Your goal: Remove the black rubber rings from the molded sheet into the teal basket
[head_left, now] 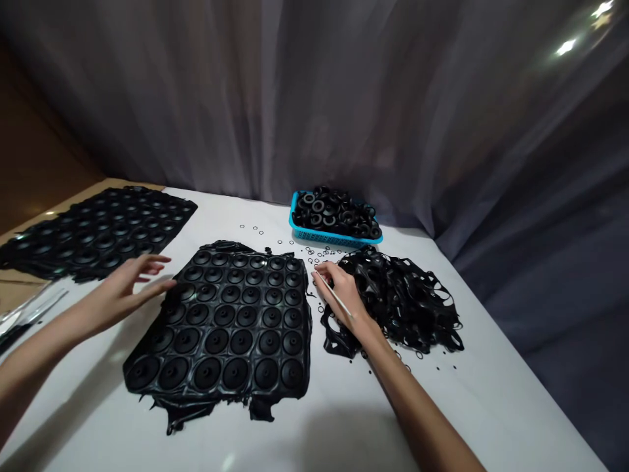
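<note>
A black rubber sheet (230,328) with rows of molded round parts lies flat on the white table, its edges ragged. At its left edge my left hand (130,282) hovers with thumb and fingers apart, holding nothing. My right hand (341,288) is beside the sheet's upper right edge, fingers closed around a thin pale stick (335,296) that slants back across the hand toward the wrist. Just right of that hand is a tangled heap of black rubber scrap (407,301) with holes in it.
A blue basket (339,240) full of black rubber rings (329,213) stands at the back. Another molded black sheet (103,229) lies at the left. Small thin rings (310,252) are scattered between basket and sheet. Clear plastic (34,311) is at the left edge; a grey curtain (246,98) hangs behind.
</note>
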`<state>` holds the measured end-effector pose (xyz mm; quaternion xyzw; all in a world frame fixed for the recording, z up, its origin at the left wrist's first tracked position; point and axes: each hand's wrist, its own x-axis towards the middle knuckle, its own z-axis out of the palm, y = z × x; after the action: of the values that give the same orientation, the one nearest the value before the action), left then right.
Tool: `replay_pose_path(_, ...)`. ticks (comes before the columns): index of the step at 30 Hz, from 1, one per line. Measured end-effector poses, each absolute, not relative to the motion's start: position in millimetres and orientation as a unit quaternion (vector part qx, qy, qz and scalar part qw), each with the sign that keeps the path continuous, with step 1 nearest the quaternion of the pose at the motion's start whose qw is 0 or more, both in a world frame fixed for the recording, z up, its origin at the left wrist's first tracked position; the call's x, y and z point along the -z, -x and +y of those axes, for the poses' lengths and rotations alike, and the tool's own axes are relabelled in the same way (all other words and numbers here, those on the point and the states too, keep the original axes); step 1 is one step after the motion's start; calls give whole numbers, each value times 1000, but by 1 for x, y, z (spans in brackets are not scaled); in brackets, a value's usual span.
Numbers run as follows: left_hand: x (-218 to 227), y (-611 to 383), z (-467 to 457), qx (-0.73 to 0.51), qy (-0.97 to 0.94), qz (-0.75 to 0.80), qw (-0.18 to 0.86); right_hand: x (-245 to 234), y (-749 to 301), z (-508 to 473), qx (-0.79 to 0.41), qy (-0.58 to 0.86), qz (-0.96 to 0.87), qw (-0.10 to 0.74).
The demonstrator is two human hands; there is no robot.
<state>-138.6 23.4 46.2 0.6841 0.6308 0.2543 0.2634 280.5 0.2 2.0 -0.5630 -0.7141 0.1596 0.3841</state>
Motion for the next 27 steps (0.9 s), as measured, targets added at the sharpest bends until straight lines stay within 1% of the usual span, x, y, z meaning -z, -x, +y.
replay_pose_path(1, -51, 125, 26, -262, -706, 615, 234, 1, -280, -1, -164, 559, -714, 389)
replay_pose_path(4, -56, 57, 33, -268, -786, 491, 263, 9, -280, -6, -157, 553, -710, 407)
replay_pose_path(6, -50, 5, 38, -211, -848, 404, 271, 12, -281, -6, -131, 557, -702, 423)
replay_pose_path(8, -40, -35, 42, -168, -875, 390, 231, 15, -283, -5, -103, 565, -693, 435)
replay_pose_path(10, -29, -56, 46, -159, -875, 405, 214, 16, -285, -3, -85, 571, -686, 443)
replay_pose_path(12, -19, -60, 51, -178, -863, 415, 225, 16, -285, -3, -79, 569, -685, 449)
replay_pose_path(17, -3, -49, 68, -235, -811, 414, 340, 14, -281, -5, -57, 534, -716, 445)
replay_pose_path(19, -2, -48, 72, -243, -801, 409, 363, 14, -279, -6, -51, 525, -727, 439)
replay_pose_path(23, -3, -49, 72, -256, -809, 382, 367, 15, -280, -6, -79, 532, -718, 441)
replay_pose_path(27, -1, -49, 69, -244, -821, 384, 344, 17, -280, -6, -97, 533, -716, 441)
